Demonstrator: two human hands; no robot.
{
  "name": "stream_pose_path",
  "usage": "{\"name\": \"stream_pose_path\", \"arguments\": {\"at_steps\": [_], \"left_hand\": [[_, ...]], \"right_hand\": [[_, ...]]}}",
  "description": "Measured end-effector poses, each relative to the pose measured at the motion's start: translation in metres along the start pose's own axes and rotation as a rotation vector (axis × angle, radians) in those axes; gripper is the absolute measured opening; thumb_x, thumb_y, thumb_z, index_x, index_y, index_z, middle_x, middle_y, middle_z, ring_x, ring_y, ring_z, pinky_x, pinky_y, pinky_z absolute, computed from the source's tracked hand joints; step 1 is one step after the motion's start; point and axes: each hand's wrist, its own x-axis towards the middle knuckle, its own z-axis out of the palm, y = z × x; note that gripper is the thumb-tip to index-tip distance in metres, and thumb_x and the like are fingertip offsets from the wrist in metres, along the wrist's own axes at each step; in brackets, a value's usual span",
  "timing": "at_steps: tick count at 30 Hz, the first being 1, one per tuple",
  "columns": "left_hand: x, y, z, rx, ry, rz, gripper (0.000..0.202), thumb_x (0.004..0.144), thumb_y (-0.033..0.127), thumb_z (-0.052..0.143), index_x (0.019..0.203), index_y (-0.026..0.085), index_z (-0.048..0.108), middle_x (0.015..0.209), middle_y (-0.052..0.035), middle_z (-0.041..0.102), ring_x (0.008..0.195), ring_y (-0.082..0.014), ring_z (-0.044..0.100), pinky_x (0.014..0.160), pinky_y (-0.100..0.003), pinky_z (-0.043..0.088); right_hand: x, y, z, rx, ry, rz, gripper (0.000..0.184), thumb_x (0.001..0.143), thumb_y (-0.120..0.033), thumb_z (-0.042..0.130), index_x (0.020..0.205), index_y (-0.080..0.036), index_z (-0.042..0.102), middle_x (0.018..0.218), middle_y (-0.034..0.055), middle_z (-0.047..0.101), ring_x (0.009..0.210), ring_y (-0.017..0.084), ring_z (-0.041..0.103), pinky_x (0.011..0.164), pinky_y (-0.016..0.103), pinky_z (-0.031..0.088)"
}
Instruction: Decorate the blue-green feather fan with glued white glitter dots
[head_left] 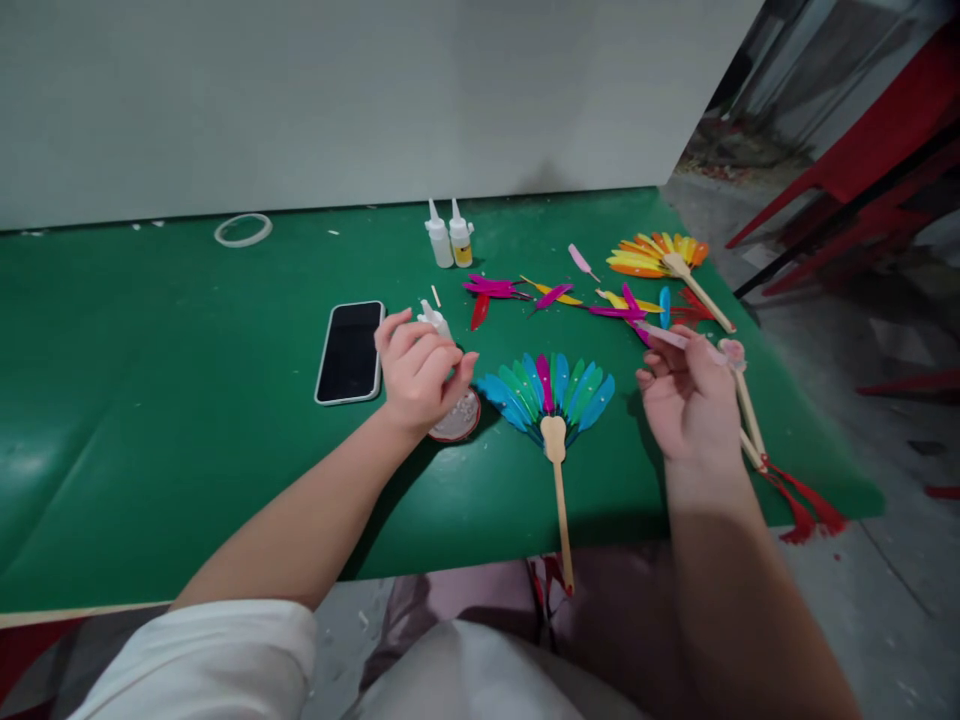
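My left hand point(421, 372) hovers with curled fingers over a small round dish point(459, 432) that has a reddish rim and holds tiny pale bits. Whether something tiny sits in its fingers is hidden. Behind it stands a white glue bottle point(435, 318), partly covered. Held in my right hand point(691, 395) is a pale pink pen-like stick point(664, 336) with a paw-shaped end, pointing left. Between the hands lies a feather fan point(553, 438) of blue and green feathers with one magenta feather and small pale dots; its wooden handle reaches past the table edge.
Loose coloured feathers point(551, 296) lie beyond the fan. An orange-yellow fan point(679, 265) and wooden handles with red tassels point(814, 515) are at the right. Two glue bottles point(450, 240) stand at the back. A phone point(351, 352) and a tape ring point(244, 231) lie left.
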Motion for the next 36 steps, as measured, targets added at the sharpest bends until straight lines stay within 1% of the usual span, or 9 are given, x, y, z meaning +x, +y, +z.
{"name": "stream_pose_path", "arguments": {"at_steps": [4,6,8,12,17,21,25,33,36], "left_hand": [[-0.003,-0.009,0.0,-0.003,0.131,-0.014,0.009,0.081,0.03,0.049,0.077,0.022,0.048,0.077,-0.0019,0.055,0.082,-0.0192,0.056,0.094,-0.05,0.04],[-0.002,-0.013,0.0,0.009,0.188,-0.011,0.007,0.08,0.028,0.05,0.084,0.023,0.047,0.083,-0.0027,0.054,0.088,-0.0199,0.056,0.094,-0.05,0.041],[-0.001,-0.018,-0.002,0.043,0.218,-0.026,0.011,0.081,0.025,0.05,0.091,0.024,0.046,0.087,-0.0031,0.053,0.093,-0.0201,0.055,0.096,-0.05,0.04],[-0.001,-0.029,-0.004,0.104,0.215,-0.055,0.017,0.083,0.022,0.05,0.1,0.022,0.046,0.095,-0.0053,0.051,0.1,-0.0187,0.052,0.099,-0.049,0.039],[-0.004,-0.037,-0.005,0.142,0.183,-0.13,0.014,0.086,0.026,0.046,0.099,0.02,0.047,0.099,-0.0067,0.051,0.101,-0.0192,0.051,0.101,-0.05,0.037],[-0.007,-0.034,-0.003,0.154,0.207,-0.151,0.02,0.08,0.021,0.049,0.101,0.022,0.048,0.099,-0.0083,0.052,0.1,-0.0217,0.052,0.099,-0.05,0.037],[-0.013,-0.026,-0.001,0.156,0.19,-0.202,0.023,0.079,0.021,0.047,0.102,0.019,0.05,0.098,-0.0096,0.053,0.1,-0.0231,0.051,0.099,-0.048,0.036],[-0.026,-0.021,-0.006,0.205,0.188,-0.304,0.03,0.081,0.02,0.046,0.109,0.015,0.054,0.104,-0.0141,0.057,0.105,-0.0248,0.05,0.097,-0.045,0.036],[-0.027,-0.016,-0.009,0.192,0.186,-0.335,0.03,0.081,0.02,0.046,0.109,0.014,0.056,0.103,-0.0148,0.057,0.105,-0.0253,0.051,0.097,-0.046,0.035]], "right_hand": [[0.003,0.002,-0.002,0.068,0.01,0.013,0.019,0.08,-0.041,0.063,0.086,-0.023,0.065,0.091,0.0026,0.072,0.076,0.013,0.067,0.059,0.023,0.054],[0.004,0.004,-0.002,0.097,0.011,0.012,0.019,0.078,-0.041,0.065,0.086,-0.023,0.064,0.087,0.0016,0.072,0.074,0.013,0.067,0.061,0.023,0.055],[0.006,0.006,-0.001,0.124,0.004,0.011,0.019,0.076,-0.039,0.068,0.085,-0.023,0.064,0.083,0.0003,0.072,0.07,0.012,0.067,0.061,0.022,0.055],[0.007,0.008,0.002,0.178,-0.011,0.024,0.021,0.07,-0.037,0.074,0.078,-0.021,0.064,0.074,-0.0005,0.071,0.061,0.009,0.065,0.059,0.02,0.055],[0.001,0.01,0.014,0.212,-0.055,0.043,0.025,0.065,-0.038,0.079,0.075,-0.02,0.065,0.073,-0.0004,0.072,0.058,0.008,0.064,0.057,0.018,0.054],[-0.007,0.015,0.023,0.243,-0.129,0.105,0.028,0.064,-0.041,0.079,0.078,-0.021,0.065,0.073,-0.0006,0.072,0.062,0.009,0.065,0.062,0.02,0.055],[-0.014,0.02,0.022,0.209,-0.156,0.121,0.032,0.062,-0.043,0.079,0.082,-0.022,0.066,0.077,0.0002,0.071,0.069,0.012,0.066,0.067,0.026,0.056],[-0.033,0.022,0.013,0.148,-0.154,0.096,0.034,0.054,-0.04,0.082,0.08,-0.021,0.072,0.062,-0.0013,0.066,0.059,0.012,0.06,0.058,0.027,0.053],[-0.041,0.021,0.011,0.13,-0.157,0.111,0.033,0.052,-0.038,0.083,0.079,-0.022,0.073,0.066,0.0001,0.069,0.059,0.012,0.06,0.058,0.028,0.054]]}}
